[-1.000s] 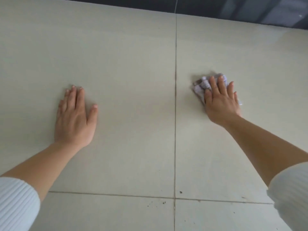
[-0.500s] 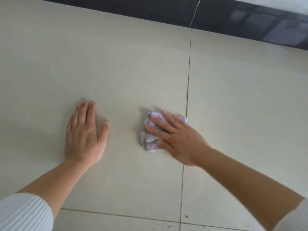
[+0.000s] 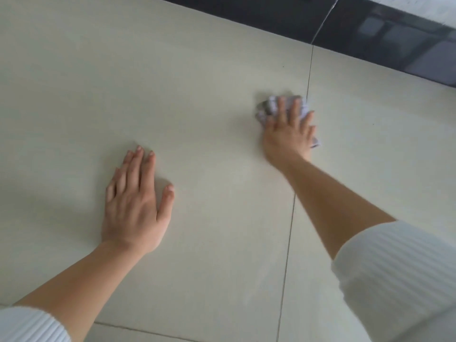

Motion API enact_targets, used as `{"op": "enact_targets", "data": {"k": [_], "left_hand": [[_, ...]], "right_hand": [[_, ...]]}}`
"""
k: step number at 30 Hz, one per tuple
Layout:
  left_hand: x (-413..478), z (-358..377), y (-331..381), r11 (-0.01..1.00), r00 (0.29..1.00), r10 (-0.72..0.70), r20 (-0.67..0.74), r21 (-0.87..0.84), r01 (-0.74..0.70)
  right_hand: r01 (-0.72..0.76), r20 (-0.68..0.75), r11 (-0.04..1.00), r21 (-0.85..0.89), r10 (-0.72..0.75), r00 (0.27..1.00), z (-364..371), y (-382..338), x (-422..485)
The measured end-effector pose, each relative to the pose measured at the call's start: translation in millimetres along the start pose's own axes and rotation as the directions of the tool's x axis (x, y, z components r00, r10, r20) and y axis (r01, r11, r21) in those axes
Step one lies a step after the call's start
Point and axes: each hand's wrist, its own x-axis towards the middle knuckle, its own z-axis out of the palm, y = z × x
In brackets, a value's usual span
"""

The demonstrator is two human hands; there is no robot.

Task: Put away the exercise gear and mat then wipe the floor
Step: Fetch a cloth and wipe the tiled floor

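A crumpled white tissue wad point(image 3: 267, 110) lies on the pale tiled floor point(image 3: 197, 95), just left of a grout line. My right hand point(image 3: 288, 130) presses flat on the wad with straight, spread fingers and covers most of it; a corner of the tissue shows by the little finger. My left hand point(image 3: 135, 206) rests flat on the floor to the lower left, palm down, fingers straight, holding nothing. No exercise gear or mat is in view.
A dark glossy skirting point(image 3: 370, 33) runs along the far edge of the floor at the top right. A grout line point(image 3: 292, 218) crosses the tiles from top to bottom, and another runs along the bottom.
My right hand has slid the tissue away from me and to the right, back to the grout line. My left hand stays planted on the floor.
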Motion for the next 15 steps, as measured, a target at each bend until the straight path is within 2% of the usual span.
{"op": "enact_targets", "data": {"k": [1,3,5,8,9,10,11,13,14,15], "left_hand": [[0,0,0,1.000,1.000,-0.003,0.003,-0.005,0.003],[0,-1,0,1.000,1.000,-0.003,0.008,-0.005,0.003],[1,-1,0,1.000,1.000,-0.005,0.007,-0.014,0.005],[1,-2,0,0.999,1.000,-0.008,0.012,-0.035,0.008],[1,-3,0,0.999,1.000,-0.007,0.013,-0.036,0.007],[1,-4,0,0.999,1.000,-0.008,0.015,-0.034,0.008],[1,-4,0,0.999,1.000,-0.011,0.019,-0.032,0.011],[1,-4,1,0.999,0.999,-0.018,0.030,-0.035,0.019],[2,-4,1,0.999,0.999,-0.019,0.030,-0.035,0.020],[2,-4,2,0.999,0.999,-0.018,0.031,-0.032,0.019]], "right_hand": [[0.127,0.016,0.991,-0.032,-0.127,0.992,8,-17,-11],[0.365,0.071,0.928,-0.067,-0.361,0.930,22,-42,-41],[0.582,0.148,0.810,-0.075,-0.568,0.809,28,-45,-72],[0.824,0.259,0.555,-0.111,-0.785,0.563,20,-5,-83],[0.834,0.247,0.524,-0.172,-0.796,0.552,13,13,-76],[0.801,0.188,0.540,-0.257,-0.785,0.590,7,32,-65],[0.717,0.144,0.636,-0.285,-0.712,0.688,-3,50,-53],[0.395,0.092,0.894,-0.214,-0.384,0.919,-22,76,-29],[0.219,0.074,0.965,-0.146,-0.210,0.975,-27,79,-17],[0.092,0.033,0.991,-0.102,-0.089,0.995,-28,75,-7]]}}
